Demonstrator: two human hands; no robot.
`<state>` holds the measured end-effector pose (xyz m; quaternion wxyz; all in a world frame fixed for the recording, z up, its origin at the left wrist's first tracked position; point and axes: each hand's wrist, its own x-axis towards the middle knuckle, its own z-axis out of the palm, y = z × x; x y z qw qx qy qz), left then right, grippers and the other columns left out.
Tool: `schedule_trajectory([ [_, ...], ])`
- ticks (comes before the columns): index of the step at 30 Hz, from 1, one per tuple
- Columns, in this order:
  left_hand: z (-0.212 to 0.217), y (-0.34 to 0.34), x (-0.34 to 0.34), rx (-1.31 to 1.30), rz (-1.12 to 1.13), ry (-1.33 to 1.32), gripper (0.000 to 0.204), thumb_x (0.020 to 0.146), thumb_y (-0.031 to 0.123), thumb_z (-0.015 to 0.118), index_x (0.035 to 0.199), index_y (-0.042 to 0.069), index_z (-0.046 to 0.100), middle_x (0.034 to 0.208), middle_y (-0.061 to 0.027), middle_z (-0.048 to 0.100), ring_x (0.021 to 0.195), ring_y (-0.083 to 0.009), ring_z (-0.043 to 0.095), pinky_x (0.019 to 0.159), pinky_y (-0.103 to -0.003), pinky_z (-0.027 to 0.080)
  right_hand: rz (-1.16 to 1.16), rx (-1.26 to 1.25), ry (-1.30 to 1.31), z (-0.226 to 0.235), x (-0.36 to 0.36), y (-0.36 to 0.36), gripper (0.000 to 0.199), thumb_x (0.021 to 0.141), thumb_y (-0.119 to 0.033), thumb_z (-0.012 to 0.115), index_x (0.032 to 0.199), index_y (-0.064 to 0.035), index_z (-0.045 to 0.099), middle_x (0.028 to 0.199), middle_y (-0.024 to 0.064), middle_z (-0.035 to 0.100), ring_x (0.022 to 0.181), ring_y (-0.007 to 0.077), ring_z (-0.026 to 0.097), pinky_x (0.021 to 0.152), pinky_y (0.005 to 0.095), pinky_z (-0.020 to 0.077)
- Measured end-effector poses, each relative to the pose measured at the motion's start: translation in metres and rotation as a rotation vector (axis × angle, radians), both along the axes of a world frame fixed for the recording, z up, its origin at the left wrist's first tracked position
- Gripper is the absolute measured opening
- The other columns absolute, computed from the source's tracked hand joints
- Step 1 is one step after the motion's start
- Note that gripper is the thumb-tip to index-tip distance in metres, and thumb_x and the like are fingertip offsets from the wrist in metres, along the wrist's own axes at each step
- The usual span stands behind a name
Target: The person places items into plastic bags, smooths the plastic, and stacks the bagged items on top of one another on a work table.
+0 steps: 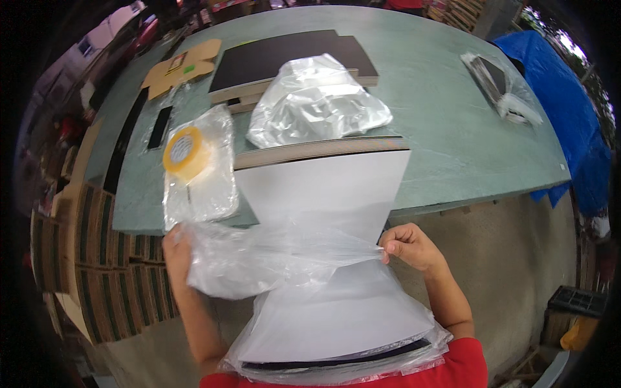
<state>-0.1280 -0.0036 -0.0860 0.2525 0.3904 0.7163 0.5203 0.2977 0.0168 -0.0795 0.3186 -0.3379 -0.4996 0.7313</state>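
Note:
A thick stack of flat boards with a white top face (330, 187) leans from the table edge toward my body. Around its near part is a clear plastic bag (304, 255), bunched and stretched across the middle. My right hand (412, 247) pinches the bag's edge at the right side of the stack. On the left my left hand (178, 251) grips the loose, crumpled side of the bag, its fingertips partly hidden by plastic. The near end of the stack lies inside the bag against my red shirt.
On the green table (446, 129) lie a yellowish tape roll (184, 154) on flat plastic bags (217, 194), a crumpled plastic heap (317, 103), dark boards (284, 61), a black phone-like slab (159, 127), flattened cardboard (181, 68) and a wrapped bundle (498, 84). Stacked boards (116, 284) stand left.

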Motion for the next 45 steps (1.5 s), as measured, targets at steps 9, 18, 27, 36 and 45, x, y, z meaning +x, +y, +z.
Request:
schedule_trajectory([
  [9, 0.096, 0.000, 0.112, 0.423, -0.634, 0.107, 0.015, 0.069, 0.012, 0.056, 0.074, 0.004, 0.045, 0.069, -0.0095, 0.053, 0.063, -0.0179, 0.054, 0.057, -0.028, 0.044, 0.028, -0.173, 0.173, 0.048, -0.040, -0.003, 0.013, 0.081, -0.009, 0.055, 0.076, 0.0028, 0.057, 0.077, 0.0089, 0.059, 0.075, 0.0154, 0.055, 0.066, 0.0267, 0.0449],
  [18, 0.022, -0.004, 0.180, -0.038, -1.196, -0.421, 0.026, 0.077, 0.020, 0.055, 0.093, 0.000, 0.054, 0.080, -0.0071, 0.059, 0.075, -0.0169, 0.057, 0.064, -0.031, 0.045, -0.398, 0.591, 0.120, 0.101, -0.056, 0.009, 0.034, 0.070, -0.018, 0.066, 0.097, -0.0004, 0.054, 0.096, 0.0136, 0.055, 0.092, 0.0171, 0.050, 0.084, 0.0324, 0.0367],
  [27, 0.041, 0.027, 0.154, -0.173, -0.776, -0.923, 0.015, 0.079, 0.017, 0.055, 0.082, 0.002, 0.056, 0.074, -0.0036, 0.058, 0.067, -0.0118, 0.055, 0.060, -0.023, 0.044, 0.511, 0.228, -0.087, 0.039, -0.041, 0.023, 0.038, 0.084, -0.036, 0.047, 0.097, -0.0018, 0.053, 0.099, 0.0128, 0.052, 0.086, 0.0233, 0.052, 0.076, 0.0333, 0.0417],
  [36, 0.064, 0.038, 0.109, -0.146, -1.062, -0.651, 0.020, 0.082, 0.022, 0.051, 0.078, 0.003, 0.055, 0.068, -0.0082, 0.057, 0.057, -0.0140, 0.055, 0.051, -0.025, 0.043, 0.962, -0.134, 0.143, 0.086, -0.022, 0.024, 0.028, 0.083, -0.025, 0.050, 0.079, 0.0028, 0.056, 0.087, 0.0117, 0.056, 0.082, 0.0227, 0.054, 0.070, 0.0325, 0.0432],
  [45, 0.086, 0.018, 0.152, -0.282, -1.841, 0.644, 0.018, 0.072, 0.018, 0.059, 0.073, 0.001, 0.051, 0.061, -0.0182, 0.056, 0.056, -0.0180, 0.059, 0.048, -0.033, 0.047, 0.615, 1.101, -1.538, 0.048, 0.003, 0.031, 0.022, 0.067, -0.019, 0.056, 0.081, -0.0026, 0.059, 0.077, 0.0132, 0.059, 0.070, 0.0274, 0.057, 0.056, 0.0329, 0.0450],
])
